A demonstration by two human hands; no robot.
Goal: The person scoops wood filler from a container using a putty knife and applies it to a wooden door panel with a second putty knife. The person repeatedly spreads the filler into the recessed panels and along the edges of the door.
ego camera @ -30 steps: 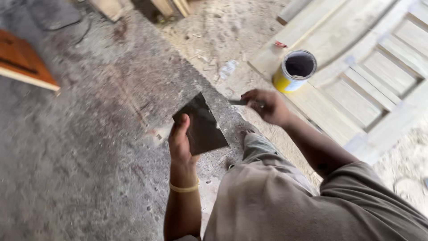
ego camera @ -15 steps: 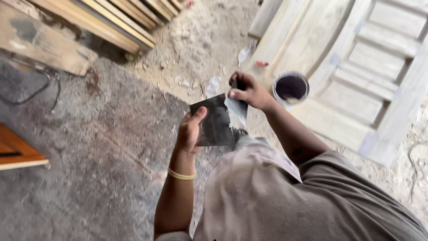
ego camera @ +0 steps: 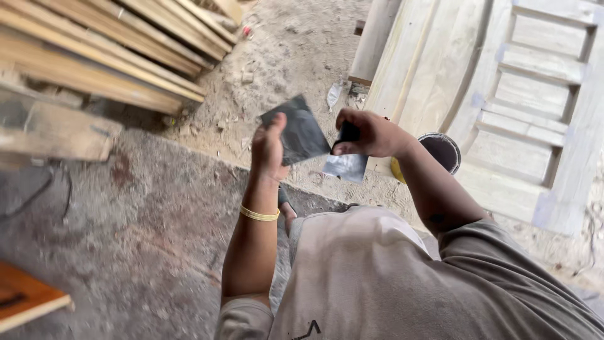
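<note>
Holding: left hand point(ego camera: 269, 148) clamped on dark square sheet point(ego camera: 301, 132), thumb on its near edge; sheet raised mid-frame, tilted, above the floor.
Right hand point(ego camera: 371, 133): fingers pinched shut on a scraper, black handle in the grip, grey blade point(ego camera: 345, 167) hanging at 6 o'clock of the fist.
Contact: sheet's right corner meets right-hand fingertips; blade just below the sheet.
Wrist: yellow band point(ego camera: 259, 215) on left arm.
Surroundings: open can point(ego camera: 441, 151) at 3 o'clock of right hand, partly hidden by forearm; pale panelled door point(ego camera: 541, 101) lying at 2 o'clock; stacked planks point(ego camera: 107, 56) at 10 o'clock; sandy floor point(ego camera: 296, 50) at 12 o'clock.
</note>
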